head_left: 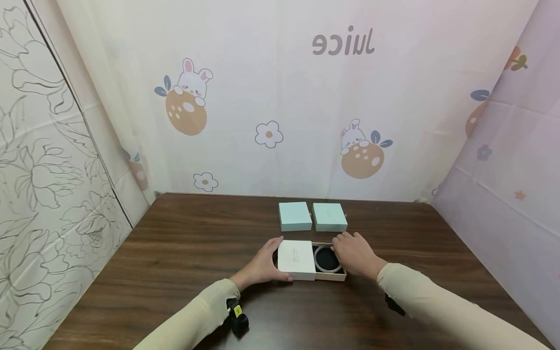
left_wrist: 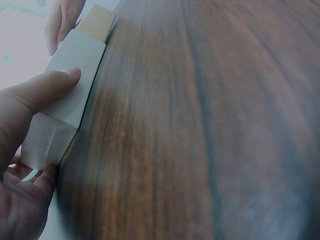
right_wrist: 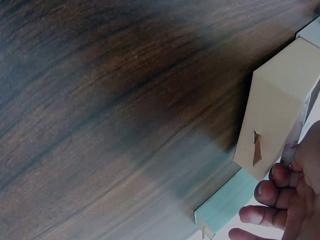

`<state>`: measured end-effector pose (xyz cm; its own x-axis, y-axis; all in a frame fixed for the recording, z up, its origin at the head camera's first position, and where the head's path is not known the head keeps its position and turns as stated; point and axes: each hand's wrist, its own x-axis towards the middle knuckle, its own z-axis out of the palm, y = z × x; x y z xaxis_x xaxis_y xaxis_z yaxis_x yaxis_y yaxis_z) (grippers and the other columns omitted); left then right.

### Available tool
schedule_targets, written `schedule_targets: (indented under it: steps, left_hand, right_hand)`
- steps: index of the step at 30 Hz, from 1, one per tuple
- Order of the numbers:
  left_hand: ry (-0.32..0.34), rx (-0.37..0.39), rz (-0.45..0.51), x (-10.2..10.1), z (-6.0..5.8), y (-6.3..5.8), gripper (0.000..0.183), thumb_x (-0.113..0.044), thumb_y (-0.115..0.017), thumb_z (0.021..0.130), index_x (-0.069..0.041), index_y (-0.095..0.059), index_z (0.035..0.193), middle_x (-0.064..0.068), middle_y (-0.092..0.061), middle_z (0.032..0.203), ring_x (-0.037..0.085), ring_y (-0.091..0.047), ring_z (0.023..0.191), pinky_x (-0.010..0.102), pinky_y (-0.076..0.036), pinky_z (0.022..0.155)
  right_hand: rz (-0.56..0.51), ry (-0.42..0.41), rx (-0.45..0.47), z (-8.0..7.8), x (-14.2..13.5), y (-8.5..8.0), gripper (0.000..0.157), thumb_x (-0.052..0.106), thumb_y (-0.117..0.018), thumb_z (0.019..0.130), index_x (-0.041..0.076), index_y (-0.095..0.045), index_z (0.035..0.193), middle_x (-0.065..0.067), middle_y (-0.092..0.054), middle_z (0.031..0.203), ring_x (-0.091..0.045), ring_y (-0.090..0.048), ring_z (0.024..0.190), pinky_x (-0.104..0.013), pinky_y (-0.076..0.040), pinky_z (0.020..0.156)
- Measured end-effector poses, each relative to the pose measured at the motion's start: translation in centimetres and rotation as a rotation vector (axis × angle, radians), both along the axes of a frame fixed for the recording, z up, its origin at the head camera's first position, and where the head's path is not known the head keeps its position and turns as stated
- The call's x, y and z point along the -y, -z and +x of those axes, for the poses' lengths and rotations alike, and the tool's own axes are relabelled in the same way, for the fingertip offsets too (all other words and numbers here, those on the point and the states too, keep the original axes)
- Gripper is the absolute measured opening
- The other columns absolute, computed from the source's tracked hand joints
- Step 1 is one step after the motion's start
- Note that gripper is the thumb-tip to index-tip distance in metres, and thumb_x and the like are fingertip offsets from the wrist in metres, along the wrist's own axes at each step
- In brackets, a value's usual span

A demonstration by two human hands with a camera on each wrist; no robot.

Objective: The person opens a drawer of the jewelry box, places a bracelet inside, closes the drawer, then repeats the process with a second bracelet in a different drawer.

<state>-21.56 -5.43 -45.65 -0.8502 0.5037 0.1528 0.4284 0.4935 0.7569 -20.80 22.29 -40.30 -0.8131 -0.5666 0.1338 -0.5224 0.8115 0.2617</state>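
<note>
A cream-white slide-out gift box point(head_left: 296, 257) lies on the table, its inner tray point(head_left: 331, 277) drawn out to the right. My left hand point(head_left: 262, 265) grips the outer sleeve from the left, thumb point(left_wrist: 62, 82) along its near side and fingers round the far end. In the tray, on a black pad point(head_left: 325, 257), rests a pale, greyish-lilac bangle point(head_left: 316, 260). At the bangle's right side, my right hand point(head_left: 355, 253) pinches its edge with curled fingers point(right_wrist: 267, 192). A small ribbon tab point(right_wrist: 257, 150) pokes from the tray's end.
Two mint-green boxes, a left one point(head_left: 295, 216) and a right one point(head_left: 330, 217), stand side by side behind the white box. The dark wood table point(head_left: 197, 233) ends at a printed curtain point(head_left: 271, 97) at the back.
</note>
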Motion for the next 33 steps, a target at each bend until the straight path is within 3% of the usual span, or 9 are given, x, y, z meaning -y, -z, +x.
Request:
schedule_targets:
  steps: [11,20,33]
  left_hand:
    - [0.003,0.002,0.004,-0.02,-0.01,0.06,0.109,-0.034,-0.088,0.064,0.001,-0.028,0.148,0.015,-0.034,0.146,0.029,-0.038,0.13,0.047,-0.035,0.101]
    - [0.0,0.01,-0.001,-0.01,-0.03,0.06,0.109,-0.035,-0.088,0.064,0.001,-0.028,0.148,0.015,-0.034,0.147,0.029,-0.038,0.129,0.047,-0.035,0.101]
    - [-0.003,0.012,-0.001,-0.08,0.05,-0.21,0.109,-0.033,-0.089,0.063,0.001,-0.028,0.148,0.015,-0.034,0.146,0.029,-0.038,0.129,0.046,-0.035,0.101]
  right_hand:
    - [0.022,-0.043,-0.064,0.05,0.18,0.29,0.023,0.02,-0.058,0.095,0.009,-0.053,0.075,-0.001,-0.046,0.065,-0.017,-0.042,0.061,-0.031,-0.03,0.053]
    - [0.151,-0.116,-0.197,-0.27,0.36,0.72,0.024,0.027,-0.065,0.091,0.009,-0.06,0.076,-0.004,-0.051,0.068,-0.018,-0.044,0.063,-0.032,-0.033,0.052]
    - [0.249,-0.089,-0.211,-0.21,0.76,0.67,0.028,0.032,-0.063,0.092,0.008,-0.062,0.078,-0.006,-0.053,0.069,-0.019,-0.046,0.065,-0.034,-0.038,0.055]
